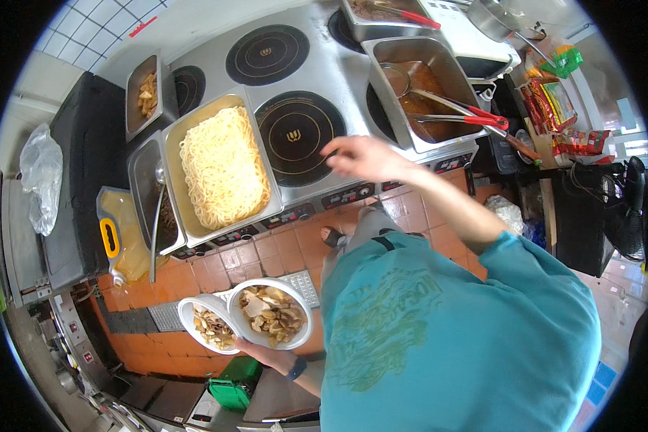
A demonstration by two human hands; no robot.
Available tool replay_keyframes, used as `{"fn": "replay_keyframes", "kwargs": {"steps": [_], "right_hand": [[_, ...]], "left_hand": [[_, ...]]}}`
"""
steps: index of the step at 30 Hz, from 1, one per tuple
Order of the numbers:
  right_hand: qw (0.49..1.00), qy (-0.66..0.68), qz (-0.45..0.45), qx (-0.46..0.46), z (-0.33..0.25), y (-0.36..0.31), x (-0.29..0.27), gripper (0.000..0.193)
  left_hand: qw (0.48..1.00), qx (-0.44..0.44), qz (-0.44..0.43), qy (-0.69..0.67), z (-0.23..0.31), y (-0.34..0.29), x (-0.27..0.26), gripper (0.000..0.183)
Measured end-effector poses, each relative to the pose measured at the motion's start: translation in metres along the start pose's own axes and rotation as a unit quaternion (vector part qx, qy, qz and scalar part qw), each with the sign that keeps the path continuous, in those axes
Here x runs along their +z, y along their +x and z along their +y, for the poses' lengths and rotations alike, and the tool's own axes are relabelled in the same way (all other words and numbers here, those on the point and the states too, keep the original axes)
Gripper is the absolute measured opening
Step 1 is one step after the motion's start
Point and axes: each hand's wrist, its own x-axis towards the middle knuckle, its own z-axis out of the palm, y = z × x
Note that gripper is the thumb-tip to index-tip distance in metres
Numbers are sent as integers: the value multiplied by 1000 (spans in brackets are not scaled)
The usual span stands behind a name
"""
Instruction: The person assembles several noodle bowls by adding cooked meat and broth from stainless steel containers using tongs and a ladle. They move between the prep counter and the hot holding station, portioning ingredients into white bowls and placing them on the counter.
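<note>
My left hand, with a dark band at its wrist, grips two white bowls side by side, low over the floor. The right bowl holds sliced beige and brown food, and the left one holds similar pieces. Fingers loosely bent and apart, my right hand hovers over the front black round hob plate and appears to hold nothing. Left of that plate a deep steel pan of pale noodles sits on the steel cooktop.
Beside the noodles stand a steel pan with a ladle and a small pan of browned pieces. At right, a pan of brown sauce holds a ladle and red-handled tongs. A yellow-handled jug and green bin are lower left.
</note>
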Motion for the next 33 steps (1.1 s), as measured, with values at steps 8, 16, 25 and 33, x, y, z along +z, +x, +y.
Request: {"fn": "replay_keyframes", "kwargs": {"steps": [8, 16, 25, 33], "right_hand": [[980, -75, 180, 40, 73, -92, -228, 30], [963, 69, 46, 256, 266, -109, -316, 39], [923, 330, 7, 199, 278, -97, -287, 40], [911, 357, 31, 204, 274, -82, -260, 69]], "left_hand": [[999, -33, -29, 12, 4, -23, 46, 75], [999, 12, -47, 9, -23, -60, 97, 75], [999, -36, -32, -9, -49, -87, 118, 74], [999, -22, -38, 3, -48, -105, 138, 72]]}}
